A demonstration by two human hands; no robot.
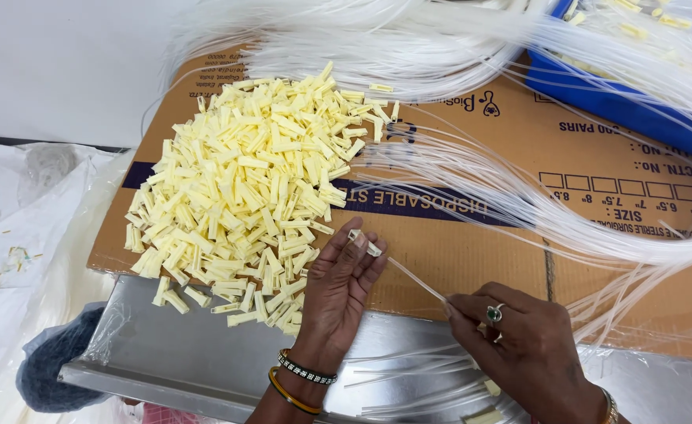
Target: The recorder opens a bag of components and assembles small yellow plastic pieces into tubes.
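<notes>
Fingers (359,250) of the left hand (340,286) pinch a small pale yellow plastic connector (364,243) at its tip, above the front edge of the flattened brown cardboard box (472,251). Into that connector runs a thin clear plastic tube (415,280), whose other end the right hand (519,341) grips between thumb and forefinger, fingers closed narrowly on it. Just left of the left hand lies a big heap of identical pale yellow plastic connectors (244,188), spread over the cardboard and spilling onto the shiny steel table (189,357). Bundles of long clear tubes (519,196) sweep across the cardboard from the upper right, where a blue plastic tray (597,90) sits. More cut tubes (417,385) lie on the steel between the wrists.
</notes>
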